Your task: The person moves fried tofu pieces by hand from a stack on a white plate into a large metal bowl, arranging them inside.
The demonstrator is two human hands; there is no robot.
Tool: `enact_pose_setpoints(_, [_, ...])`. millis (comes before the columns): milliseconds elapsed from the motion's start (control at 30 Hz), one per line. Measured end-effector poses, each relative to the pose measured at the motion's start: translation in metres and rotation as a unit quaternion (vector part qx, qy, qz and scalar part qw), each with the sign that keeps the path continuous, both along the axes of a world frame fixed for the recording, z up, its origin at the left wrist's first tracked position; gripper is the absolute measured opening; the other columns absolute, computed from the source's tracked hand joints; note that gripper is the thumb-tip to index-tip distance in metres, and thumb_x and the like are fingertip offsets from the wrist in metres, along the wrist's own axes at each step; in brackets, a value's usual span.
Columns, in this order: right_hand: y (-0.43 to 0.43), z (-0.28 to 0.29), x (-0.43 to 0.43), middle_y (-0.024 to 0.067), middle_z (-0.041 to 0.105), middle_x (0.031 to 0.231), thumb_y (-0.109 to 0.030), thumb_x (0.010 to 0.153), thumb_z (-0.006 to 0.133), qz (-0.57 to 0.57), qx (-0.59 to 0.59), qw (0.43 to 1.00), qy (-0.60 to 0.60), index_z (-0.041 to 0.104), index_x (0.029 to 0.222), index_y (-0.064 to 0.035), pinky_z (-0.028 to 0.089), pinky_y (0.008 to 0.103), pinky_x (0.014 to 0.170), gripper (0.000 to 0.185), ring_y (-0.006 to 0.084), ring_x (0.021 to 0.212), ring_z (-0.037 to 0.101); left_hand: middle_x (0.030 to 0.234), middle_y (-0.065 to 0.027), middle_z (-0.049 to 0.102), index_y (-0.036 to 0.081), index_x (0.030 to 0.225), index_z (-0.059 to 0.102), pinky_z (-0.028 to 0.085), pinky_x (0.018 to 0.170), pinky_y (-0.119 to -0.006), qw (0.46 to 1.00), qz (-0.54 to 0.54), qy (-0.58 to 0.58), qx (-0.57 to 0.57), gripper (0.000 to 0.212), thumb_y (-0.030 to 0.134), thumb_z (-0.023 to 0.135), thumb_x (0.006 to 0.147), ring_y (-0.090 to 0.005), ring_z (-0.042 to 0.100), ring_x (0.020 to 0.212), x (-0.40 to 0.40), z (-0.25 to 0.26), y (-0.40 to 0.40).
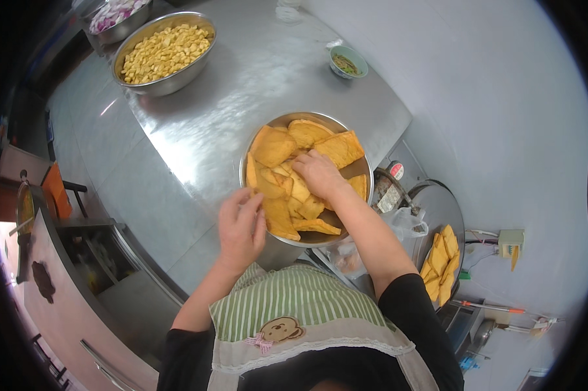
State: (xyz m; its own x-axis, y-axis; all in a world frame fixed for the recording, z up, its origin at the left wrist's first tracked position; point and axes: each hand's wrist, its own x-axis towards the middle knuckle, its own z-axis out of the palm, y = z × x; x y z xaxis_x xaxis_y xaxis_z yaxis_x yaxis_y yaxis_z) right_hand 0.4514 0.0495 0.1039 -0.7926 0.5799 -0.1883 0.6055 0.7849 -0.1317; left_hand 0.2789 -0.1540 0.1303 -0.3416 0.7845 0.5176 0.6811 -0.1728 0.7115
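A round stainless steel bowl (pixel 371 183) at the near end of the steel table holds many flat yellow-orange slabs (pixel 273 146), which look like fried tofu or dough. My right hand (pixel 318 175) reaches into the middle of the bowl, its fingertips down among the pieces; whether it grips one is hidden. My left hand (pixel 241 228) is at the bowl's left rim, fingers apart and slightly curled, close to the slabs there, with nothing seen in it.
On the steel table (pixel 255 63) stand a large bowl of yellow cubes (pixel 167 53), a bowl of cut onion (pixel 118 14) and a small green bowl (pixel 348 62). At right, more slabs (pixel 440 264) lie on a round surface, near a plastic bag (pixel 406 224). A wall bounds the right.
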Motion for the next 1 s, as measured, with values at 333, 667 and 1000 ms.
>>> enact_pose_setpoints(333, [0.007, -0.012, 0.008, 0.0046, 0.066, 0.115, -0.015, 0.091, 0.061, -0.024, 0.067, 0.997, -0.003, 0.075, 0.108, -0.0132, 0.046, 0.0409, 0.1, 0.022, 0.026, 0.121, 0.056, 0.111, -0.006, 0.056, 0.003, 0.138, 0.05, 0.049, 0.074, -0.027, 0.886, 0.013, -0.422, -0.19, 0.043, 0.013, 0.065, 0.099, -0.012, 0.056, 0.095, -0.005, -0.056, 0.011])
enact_pose_setpoints(667, [0.024, 0.0, -0.001, -0.0005, 0.069, 0.115, -0.015, 0.084, 0.072, 0.033, 0.056, 0.994, -0.086, 0.077, 0.105, -0.0163, 0.042, 0.0404, 0.105, 0.022, 0.0216, 0.12, 0.057, 0.086, 0.0027, 0.057, 0.002, 0.12, 0.058, 0.046, 0.06, -0.023, 0.852, -0.052, -0.495, -0.161, 0.026, 0.013, 0.067, 0.098, -0.005, 0.051, 0.068, -0.017, -0.054, 0.022])
enact_pose_setpoints(1000, [0.008, 0.059, 0.028, 0.0049, 0.066, 0.106, -0.004, 0.077, 0.07, 0.082, 0.009, 0.995, 0.048, 0.069, 0.094, -0.0086, 0.045, 0.0417, 0.102, 0.018, 0.0282, 0.113, 0.057, 0.089, 0.0006, 0.064, 0.003, 0.116, 0.059, 0.045, 0.062, -0.021, 0.83, -0.05, -0.53, -0.17, 0.022, 0.015, 0.065, 0.1, -0.0046, 0.055, 0.071, -0.025, -0.041, 0.011])
